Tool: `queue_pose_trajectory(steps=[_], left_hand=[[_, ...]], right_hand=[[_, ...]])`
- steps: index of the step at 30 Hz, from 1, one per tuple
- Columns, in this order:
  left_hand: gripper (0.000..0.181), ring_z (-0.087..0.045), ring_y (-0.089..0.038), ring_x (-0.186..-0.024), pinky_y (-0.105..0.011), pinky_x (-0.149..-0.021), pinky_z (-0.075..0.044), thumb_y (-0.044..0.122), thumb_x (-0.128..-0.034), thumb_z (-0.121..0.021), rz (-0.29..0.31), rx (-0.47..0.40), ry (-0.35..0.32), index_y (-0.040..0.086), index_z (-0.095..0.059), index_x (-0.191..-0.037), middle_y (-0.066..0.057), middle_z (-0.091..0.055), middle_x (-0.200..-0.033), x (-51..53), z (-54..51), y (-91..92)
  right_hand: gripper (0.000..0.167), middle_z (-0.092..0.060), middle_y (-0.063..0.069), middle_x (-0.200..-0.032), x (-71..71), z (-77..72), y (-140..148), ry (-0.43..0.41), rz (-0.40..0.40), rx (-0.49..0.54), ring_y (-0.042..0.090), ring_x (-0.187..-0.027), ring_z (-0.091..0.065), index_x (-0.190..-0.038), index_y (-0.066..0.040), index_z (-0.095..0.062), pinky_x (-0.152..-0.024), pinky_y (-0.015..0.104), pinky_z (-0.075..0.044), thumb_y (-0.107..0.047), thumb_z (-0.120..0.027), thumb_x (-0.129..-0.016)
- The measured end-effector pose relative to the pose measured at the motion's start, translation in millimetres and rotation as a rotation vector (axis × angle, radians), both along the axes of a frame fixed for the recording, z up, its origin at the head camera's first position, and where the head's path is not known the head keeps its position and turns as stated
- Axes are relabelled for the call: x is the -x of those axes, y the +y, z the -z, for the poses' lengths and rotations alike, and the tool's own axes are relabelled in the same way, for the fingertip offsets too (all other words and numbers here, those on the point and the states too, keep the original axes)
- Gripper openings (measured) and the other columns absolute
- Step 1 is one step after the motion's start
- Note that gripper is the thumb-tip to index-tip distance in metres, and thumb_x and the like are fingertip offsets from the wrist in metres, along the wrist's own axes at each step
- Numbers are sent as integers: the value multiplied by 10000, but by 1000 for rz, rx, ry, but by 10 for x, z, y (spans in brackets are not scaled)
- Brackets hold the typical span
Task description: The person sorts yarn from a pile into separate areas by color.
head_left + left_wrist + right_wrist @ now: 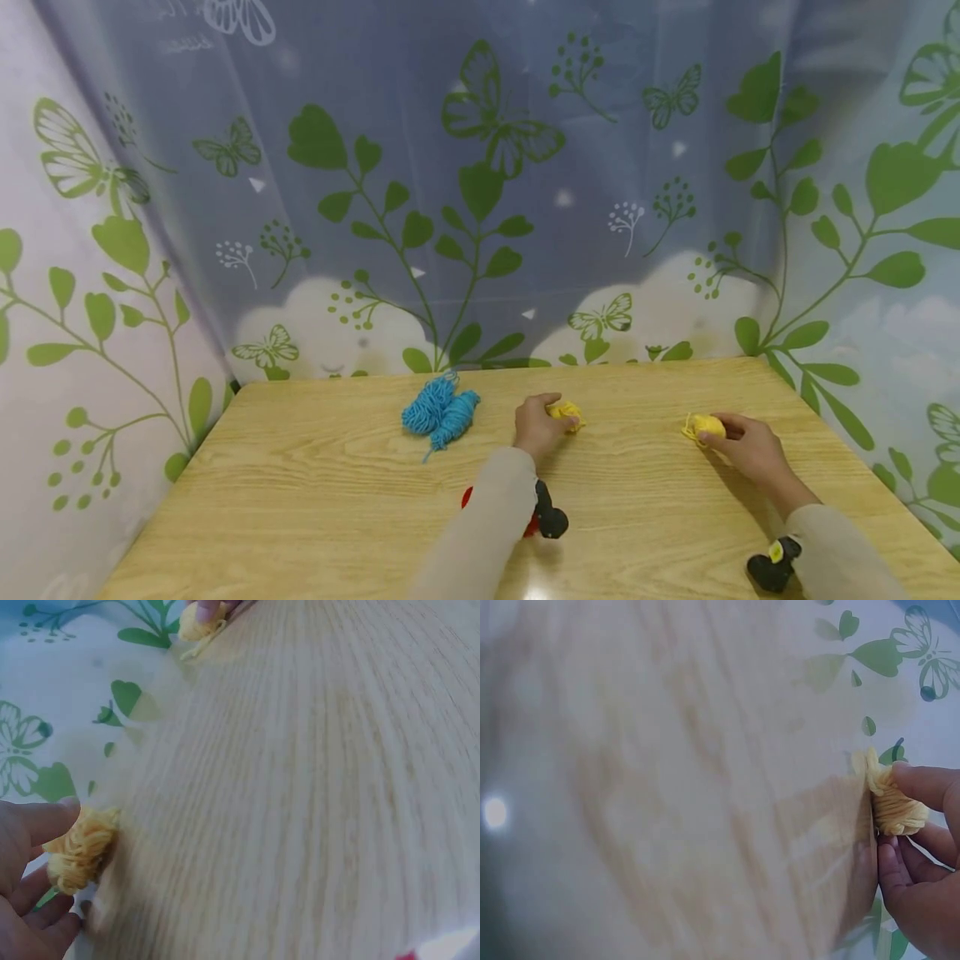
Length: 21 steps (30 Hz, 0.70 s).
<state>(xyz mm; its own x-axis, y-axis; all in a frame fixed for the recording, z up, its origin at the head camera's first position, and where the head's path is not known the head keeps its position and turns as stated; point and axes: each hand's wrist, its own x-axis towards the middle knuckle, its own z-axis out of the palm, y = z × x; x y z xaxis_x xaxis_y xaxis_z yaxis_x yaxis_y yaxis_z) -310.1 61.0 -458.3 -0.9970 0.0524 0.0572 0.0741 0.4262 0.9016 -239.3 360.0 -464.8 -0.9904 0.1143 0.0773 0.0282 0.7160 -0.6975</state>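
Near the middle of the table, my left hand (536,427) holds a small bundle of yellow yarn (570,414) between thumb and fingers. The left wrist view shows this looped bundle (81,851) by the thumb, with some fingers spread behind it. Farther right, my right hand (756,454) pinches a second yellow yarn bundle (708,428), a loose strand sticking out on its left. In the right wrist view the thumb and fingertips grip that wound bundle (897,804) close to the tabletop. Two blue yarn bundles (454,420) lie side by side, left of my left hand.
The wooden table (300,500) reaches back to a curtain (375,208) printed with green leaves and butterflies, which also surrounds both sides. Black wrist-worn devices (553,522) sit on both forearms, over beige sleeves (480,525).
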Motion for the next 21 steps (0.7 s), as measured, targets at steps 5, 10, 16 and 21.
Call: queue_pose_trajectory(steps=[5, 10, 16, 21], left_hand=[[453, -623, -256, -1075, -328, -871, -527, 115, -750, -821, -41, 12, -11, 86, -692, -1183, -95, -674, -1151, -30, 62, 64], [408, -648, -233, -993, -329, -822, -537, 128, -748, -824, -87, 83, 28, 82, -714, -1138, -82, -700, -1075, -51, 119, 106], [379, -662, -223, -974, -315, -806, -543, 109, -738, -827, -116, 102, 47, 78, -730, -1103, -68, -713, -1045, -64, 110, 111], [374, -660, -230, -985, -315, -818, -542, 101, -744, -821, -105, 102, 54, 64, -727, -1104, -79, -711, -1055, -65, 100, 105]], right_hand=[[615, -524, 368, -1250, -3, 4, -12, -10, 3, 8, 487, -1115, -541, -1298, 159, -471, -855, 491, -504, -324, -611, -943], [603, -534, 362, -1242, -2, 17, -26, -13, 8, 2, 476, -1110, -549, -1298, 156, -473, -843, 473, -511, -308, -620, -941], [608, -540, 363, -1229, 0, 14, -34, -12, 7, 8, 478, -1098, -552, -1294, 159, -473, -824, 463, -520, -314, -618, -941], [597, -558, 356, -1209, 18, 18, -28, 7, 25, -20, 475, -1079, -563, -1276, 158, -494, -835, 493, -510, -316, -621, -936]])
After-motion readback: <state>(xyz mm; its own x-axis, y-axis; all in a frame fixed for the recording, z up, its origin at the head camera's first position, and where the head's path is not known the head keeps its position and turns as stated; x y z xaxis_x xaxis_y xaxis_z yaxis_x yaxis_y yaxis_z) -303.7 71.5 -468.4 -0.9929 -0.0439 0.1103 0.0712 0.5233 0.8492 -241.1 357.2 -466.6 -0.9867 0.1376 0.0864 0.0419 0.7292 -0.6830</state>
